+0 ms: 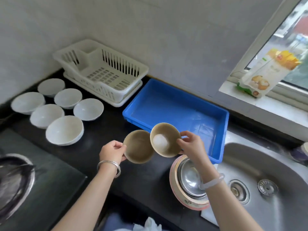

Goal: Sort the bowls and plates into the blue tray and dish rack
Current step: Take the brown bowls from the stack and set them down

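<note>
Head view: a black kitchen counter seen from above; a blue tray (175,104) sits against the wall and serves as the landmark.
Left hand (113,151): fingers and thumb curl over the left rim of a tan bowl (138,148), held just in front of the tray's near-left corner, its opening tipped toward the camera.
Right hand (190,144): thumb and fingers pinch the right rim of a second tan bowl (165,139), which overlaps the tray's near edge; a pale white patch shows in its bottom.
Two tan bowls: side by side, the right one's rim overlapping the left one's.
Dish rack (101,70): white and slatted, just left of the tray, by the wall.
White bowls (65,130): six, upright, grouped close together well left of the tray.
Sink (266,164): steel, at the tray's near-right side.
Pot (188,180): pink-rimmed with a metal lid, in front of the tray, under the right wrist.
Packet (266,72): on the windowsill, right of the tray.
</note>
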A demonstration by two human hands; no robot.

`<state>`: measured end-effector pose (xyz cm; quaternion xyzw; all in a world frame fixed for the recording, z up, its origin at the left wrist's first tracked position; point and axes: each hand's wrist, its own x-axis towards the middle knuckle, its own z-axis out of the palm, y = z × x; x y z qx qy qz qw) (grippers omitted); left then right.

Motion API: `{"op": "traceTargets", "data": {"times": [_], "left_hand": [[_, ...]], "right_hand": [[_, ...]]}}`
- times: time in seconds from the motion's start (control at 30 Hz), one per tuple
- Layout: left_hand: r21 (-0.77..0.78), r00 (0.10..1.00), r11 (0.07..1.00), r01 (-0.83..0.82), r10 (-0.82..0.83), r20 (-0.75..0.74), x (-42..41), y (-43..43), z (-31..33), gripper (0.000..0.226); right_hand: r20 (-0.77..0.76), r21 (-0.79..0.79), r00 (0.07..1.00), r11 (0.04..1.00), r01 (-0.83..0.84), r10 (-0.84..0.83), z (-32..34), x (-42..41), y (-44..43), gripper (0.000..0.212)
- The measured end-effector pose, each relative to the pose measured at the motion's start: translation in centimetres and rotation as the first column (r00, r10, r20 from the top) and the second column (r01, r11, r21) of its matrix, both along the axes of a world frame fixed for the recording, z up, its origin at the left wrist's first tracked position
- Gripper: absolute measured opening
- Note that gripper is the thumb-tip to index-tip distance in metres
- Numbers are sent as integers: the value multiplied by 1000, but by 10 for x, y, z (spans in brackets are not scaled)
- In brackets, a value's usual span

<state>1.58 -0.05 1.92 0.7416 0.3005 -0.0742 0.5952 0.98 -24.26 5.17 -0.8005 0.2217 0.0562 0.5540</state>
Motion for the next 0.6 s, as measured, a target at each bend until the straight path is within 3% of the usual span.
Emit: {"op": "traceTargets", "data": {"times": [0.27, 0.6], "left_hand": [[-16, 949, 952, -306, 304, -86, -5, 87, -32, 9], [-75, 860, 861, -502, 488, -153, 14, 138, -58, 18]], "right_hand": [[-82, 59, 990, 992, -114, 118, -45, 65, 90, 15], [-215, 101, 959, 981, -165, 183, -85, 128, 185, 29]]}}
